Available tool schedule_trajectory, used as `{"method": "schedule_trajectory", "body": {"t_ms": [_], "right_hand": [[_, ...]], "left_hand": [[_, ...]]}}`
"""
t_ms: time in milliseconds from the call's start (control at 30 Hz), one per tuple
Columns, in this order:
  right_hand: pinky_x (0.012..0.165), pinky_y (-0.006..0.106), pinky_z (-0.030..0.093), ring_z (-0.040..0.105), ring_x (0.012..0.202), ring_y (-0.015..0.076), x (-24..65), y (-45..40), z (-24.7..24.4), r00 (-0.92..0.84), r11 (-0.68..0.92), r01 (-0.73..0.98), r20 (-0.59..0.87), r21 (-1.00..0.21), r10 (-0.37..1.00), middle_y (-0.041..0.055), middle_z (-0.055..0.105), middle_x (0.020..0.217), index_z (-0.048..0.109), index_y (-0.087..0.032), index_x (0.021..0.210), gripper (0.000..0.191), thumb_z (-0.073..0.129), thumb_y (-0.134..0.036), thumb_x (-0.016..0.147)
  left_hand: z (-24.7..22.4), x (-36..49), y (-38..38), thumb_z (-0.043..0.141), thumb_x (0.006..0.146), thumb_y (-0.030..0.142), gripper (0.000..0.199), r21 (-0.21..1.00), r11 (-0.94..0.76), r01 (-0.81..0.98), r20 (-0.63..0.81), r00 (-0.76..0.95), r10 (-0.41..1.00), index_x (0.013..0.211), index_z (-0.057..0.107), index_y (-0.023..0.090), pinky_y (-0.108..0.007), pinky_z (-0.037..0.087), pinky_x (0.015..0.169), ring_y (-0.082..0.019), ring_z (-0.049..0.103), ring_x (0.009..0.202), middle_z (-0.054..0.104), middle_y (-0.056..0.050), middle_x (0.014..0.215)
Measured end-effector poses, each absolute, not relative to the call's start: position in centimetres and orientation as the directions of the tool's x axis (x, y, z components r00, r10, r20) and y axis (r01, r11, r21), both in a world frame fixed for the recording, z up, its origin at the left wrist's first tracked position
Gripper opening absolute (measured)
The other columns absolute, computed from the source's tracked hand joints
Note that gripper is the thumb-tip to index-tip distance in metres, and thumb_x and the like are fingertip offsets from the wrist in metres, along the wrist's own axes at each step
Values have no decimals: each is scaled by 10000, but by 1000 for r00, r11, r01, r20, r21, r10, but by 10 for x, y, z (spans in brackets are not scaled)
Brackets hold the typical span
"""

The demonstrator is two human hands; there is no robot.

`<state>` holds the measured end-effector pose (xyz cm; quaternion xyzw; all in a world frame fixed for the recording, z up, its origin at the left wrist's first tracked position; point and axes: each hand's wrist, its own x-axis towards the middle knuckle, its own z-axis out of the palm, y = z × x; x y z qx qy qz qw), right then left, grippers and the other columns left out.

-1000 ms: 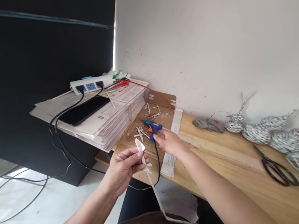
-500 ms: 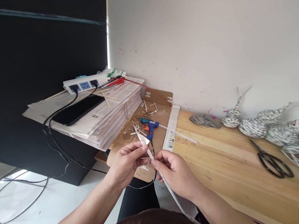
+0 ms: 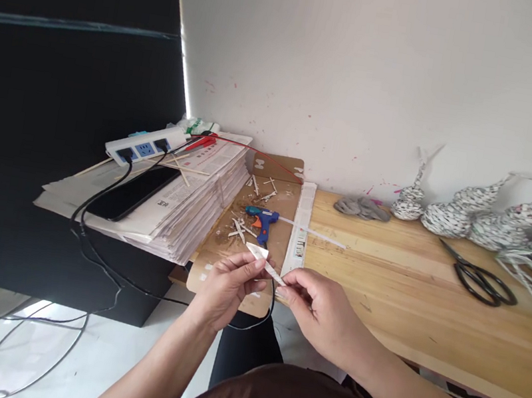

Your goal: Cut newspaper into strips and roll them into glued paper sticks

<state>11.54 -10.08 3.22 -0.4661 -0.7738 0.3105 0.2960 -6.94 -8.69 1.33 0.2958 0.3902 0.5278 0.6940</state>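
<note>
Between my two hands runs a thin rolled paper strip (image 3: 274, 272), its flat pale end flaring out past my left thumb. My left hand (image 3: 231, 281) pinches it close to that flared end, thumb on top. At its lower right part, the thumb and fingertips of my right hand (image 3: 317, 305) are closed on the same strip. Just beyond lies a blue glue gun (image 3: 267, 223) with a long white glue stick (image 3: 314, 232) poking out of its back. Paper scraps (image 3: 240, 228) are scattered around the gun on a brown cardboard sheet (image 3: 287, 195).
A tall newspaper stack (image 3: 209, 207) at left carries a black phone (image 3: 134, 193), a power strip (image 3: 145, 148) and red-handled scissors (image 3: 201, 142). Black scissors (image 3: 480, 280), a grey cloth (image 3: 362, 207) and several woven paper gourds (image 3: 447, 218) lie on the wooden table (image 3: 387, 265).
My right hand has shifted slightly right along the strip. The strip's long tail, earlier trailing below my right hand, no longer shows there. The view has turned a little.
</note>
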Motion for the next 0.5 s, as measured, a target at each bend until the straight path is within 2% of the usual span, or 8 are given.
{"method": "schedule_trajectory", "body": {"t_ms": [167, 333, 400, 500], "right_hand": [[675, 286, 400, 551, 751, 163, 120, -101, 26, -468, 516, 595, 256, -616, 846, 38, 592, 794, 572, -200, 839, 200, 447, -295, 964], [669, 305, 398, 557, 761, 182, 122, -101, 24, -526, 575, 673, 247, -465, 814, 63, 591, 825, 582, -183, 867, 267, 367, -287, 988], [679, 300, 397, 556, 766, 175, 122, -101, 25, -528, 570, 647, 242, -506, 814, 57, 595, 822, 583, -184, 852, 270, 370, -281, 987], [658, 275, 388, 534, 706, 144, 122, -101, 28, -494, 487, 576, 194, -656, 847, 19, 586, 749, 590, -194, 811, 265, 410, -297, 976]], "left_hand": [[11, -67, -87, 806, 671, 241, 206, 811, 285, -510, -242, 150, 959, 827, 741, 122, -172, 541, 630, -98, 634, 721, 686, -45, 815], [9, -68, -85, 790, 689, 201, 139, 810, 287, -511, -238, 162, 958, 781, 729, 117, -167, 539, 629, -87, 629, 688, 665, -23, 737], [9, -69, -85, 783, 698, 197, 131, 811, 293, -506, -237, 173, 956, 779, 722, 114, -162, 536, 627, -80, 624, 667, 658, -19, 715], [9, -71, -85, 783, 696, 193, 140, 810, 309, -498, -242, 196, 950, 791, 719, 112, -162, 537, 638, -77, 625, 647, 659, -20, 710]]}}
